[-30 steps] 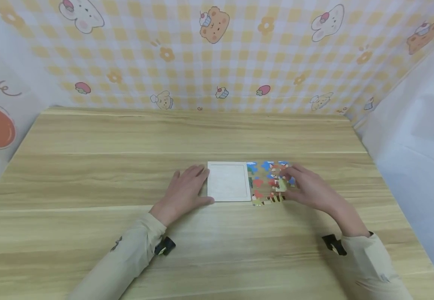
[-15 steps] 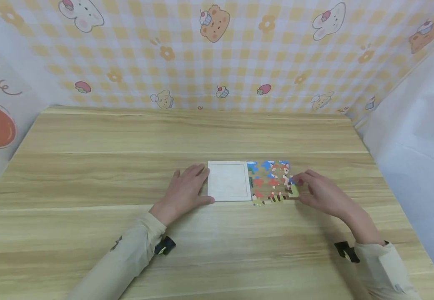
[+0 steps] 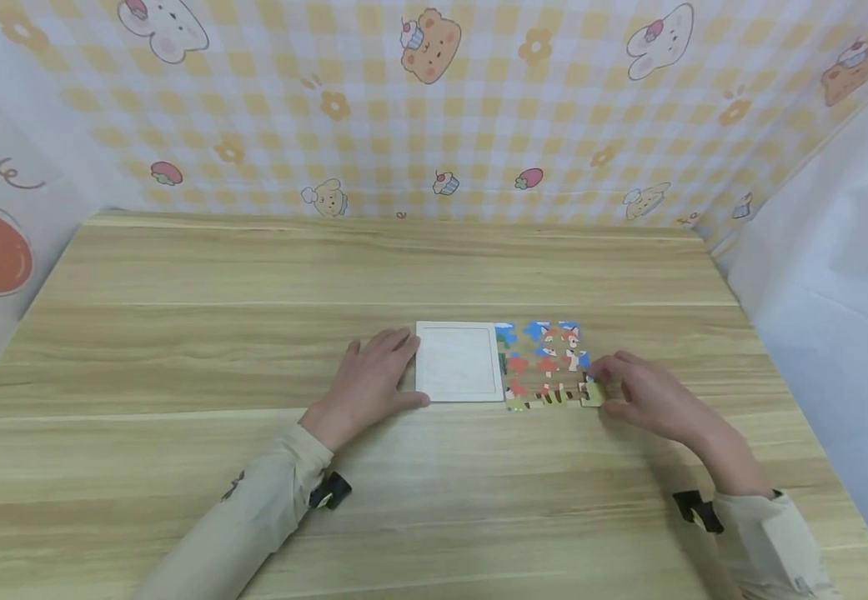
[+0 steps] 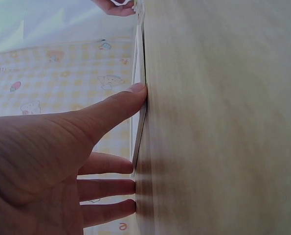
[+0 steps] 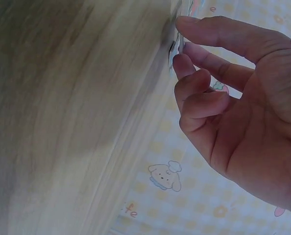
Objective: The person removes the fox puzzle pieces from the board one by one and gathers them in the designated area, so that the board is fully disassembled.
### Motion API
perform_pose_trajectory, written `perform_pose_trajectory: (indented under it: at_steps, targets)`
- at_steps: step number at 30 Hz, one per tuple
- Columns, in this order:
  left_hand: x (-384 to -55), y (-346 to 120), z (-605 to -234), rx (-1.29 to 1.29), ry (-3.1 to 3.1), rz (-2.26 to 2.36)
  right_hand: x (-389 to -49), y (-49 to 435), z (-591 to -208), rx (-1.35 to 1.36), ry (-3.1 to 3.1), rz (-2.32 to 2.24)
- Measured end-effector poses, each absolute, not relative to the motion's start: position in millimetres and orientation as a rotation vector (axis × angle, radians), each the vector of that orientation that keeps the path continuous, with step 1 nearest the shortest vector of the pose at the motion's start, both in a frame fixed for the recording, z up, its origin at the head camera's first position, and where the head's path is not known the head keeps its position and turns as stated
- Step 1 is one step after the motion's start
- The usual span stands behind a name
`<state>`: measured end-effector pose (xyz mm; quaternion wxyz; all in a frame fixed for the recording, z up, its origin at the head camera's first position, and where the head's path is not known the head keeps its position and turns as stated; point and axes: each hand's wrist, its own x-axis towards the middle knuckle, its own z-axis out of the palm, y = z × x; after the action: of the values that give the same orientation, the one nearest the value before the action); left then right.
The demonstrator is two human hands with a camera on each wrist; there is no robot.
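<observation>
A white square puzzle frame [image 3: 459,362] lies on the wooden table. My left hand [image 3: 366,387] rests at its left side, fingers straight, with the thumb touching the near left corner. In the left wrist view, that thumb [image 4: 118,105] lies along the frame's edge. To the right of the frame, several jigsaw pieces [image 3: 547,364] lie spaced apart, printed with a fox, blue sky and red patches. My right hand [image 3: 647,396] pinches a yellow-green puzzle piece [image 3: 592,393] at the near right corner of this group. In the right wrist view, the fingers largely hide that piece.
The wooden table [image 3: 253,275] reaches back to a yellow checked cloth [image 3: 373,142] with cartoon animals. White cloth [image 3: 839,225] hangs at the right side. Black straps with small devices sit at both wrists.
My right hand has carried the yellow-green puzzle piece from among the fox pieces to the right and nearer, to the group's near right corner. The left hand has stayed still.
</observation>
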<state>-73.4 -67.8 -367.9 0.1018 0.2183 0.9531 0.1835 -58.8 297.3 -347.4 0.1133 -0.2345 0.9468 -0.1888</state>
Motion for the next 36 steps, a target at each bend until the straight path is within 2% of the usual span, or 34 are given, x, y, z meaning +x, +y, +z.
perform_pose_trajectory:
  at_steps: [28, 32, 36]
  targets:
    - [-72.4, -67.9, -368.8, 0.636, 2.809, 0.562, -57.0, 301.4, -347.5, -0.600, 2.736, -0.646]
    - [-72.7, -68.0, -368.8, 0.634, 2.808, 0.551, -59.8, 308.5, -340.8, -0.580, 2.867, -0.638]
    - [-73.1, -68.0, -368.6, 0.636, 2.809, 0.540, -70.3, 317.0, -339.7, -0.551, 3.107, -0.442]
